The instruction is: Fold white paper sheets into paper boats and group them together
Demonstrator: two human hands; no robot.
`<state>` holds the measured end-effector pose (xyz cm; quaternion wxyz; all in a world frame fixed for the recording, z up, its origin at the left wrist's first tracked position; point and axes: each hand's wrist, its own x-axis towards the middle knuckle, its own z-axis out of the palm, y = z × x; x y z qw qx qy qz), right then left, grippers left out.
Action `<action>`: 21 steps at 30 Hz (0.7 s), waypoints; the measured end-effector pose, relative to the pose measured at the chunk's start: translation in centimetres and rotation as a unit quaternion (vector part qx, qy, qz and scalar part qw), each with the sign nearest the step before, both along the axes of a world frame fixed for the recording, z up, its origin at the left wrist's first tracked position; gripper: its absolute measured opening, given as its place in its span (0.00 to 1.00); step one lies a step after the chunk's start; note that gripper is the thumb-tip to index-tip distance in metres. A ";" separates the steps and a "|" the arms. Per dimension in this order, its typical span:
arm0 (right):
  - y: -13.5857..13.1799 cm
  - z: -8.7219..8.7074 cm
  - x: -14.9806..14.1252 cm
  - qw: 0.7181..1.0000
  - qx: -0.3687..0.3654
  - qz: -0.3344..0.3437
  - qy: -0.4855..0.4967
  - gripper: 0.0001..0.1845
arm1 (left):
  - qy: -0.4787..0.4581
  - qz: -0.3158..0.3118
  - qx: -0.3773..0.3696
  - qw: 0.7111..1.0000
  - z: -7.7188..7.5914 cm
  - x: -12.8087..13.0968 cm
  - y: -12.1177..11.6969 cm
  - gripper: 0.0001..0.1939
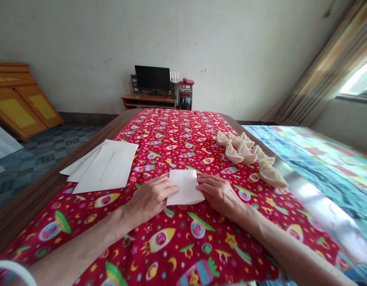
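Sheet [185, 186]: paper, smooth, matt. Pile [110, 165]: ditto. Folded shapes [272, 174]: paper-like, matt, w/ creases. Cloth [161, 252]: printed fabric, matt, sl. wrinkled. Surface [10, 217]: wood-grain finish, v. glossy along R edge. Cabinet [14, 105]: wood, semi-gloss. Monitor [152, 77]: plastic, smooth. Curtain [323, 67]: fabric. Wall [231, 43]: matt, sl. blemished.

In front of a plain pale wall [231, 47], a flat black screen [152, 77] is set on a brown wooden desk [130, 96]. To its right, a red telephone [188, 82] is placed. At the left, an orange-brown wooden cupboard with yellow door panels [25, 104] is seen. A long tan curtain [317, 75] is hung beside a bright window [362, 79].
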<state>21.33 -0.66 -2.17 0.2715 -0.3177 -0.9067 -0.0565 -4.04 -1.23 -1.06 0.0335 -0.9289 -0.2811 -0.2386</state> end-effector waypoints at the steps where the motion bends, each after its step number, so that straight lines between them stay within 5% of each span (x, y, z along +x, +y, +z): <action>1: -0.3 0.2 0.0 1.000 0.003 -0.005 -0.019 0.12 | -0.004 0.001 -0.015 1.000 -0.3 0.0 0.1 0.12; 5: -1.1 1.1 -0.2 0.996 -0.010 -0.049 -0.070 0.10 | -0.050 0.005 -0.063 0.997 -1.1 -0.2 0.6 0.07; 13: -0.2 0.7 -0.6 0.960 -0.232 -0.145 0.058 0.12 | -0.134 0.123 -0.219 0.959 -1.2 -0.2 1.6 0.14; 16: 0.1 0.5 -1.0 0.951 -0.236 -0.191 0.058 0.14 | -0.121 0.158 -0.205 0.958 -0.8 -0.1 1.8 0.23; 21: -0.2 0.6 -2.0 0.948 -0.185 -0.259 0.012 0.16 | -0.076 0.224 -0.154 0.959 -0.6 0.5 1.8 0.24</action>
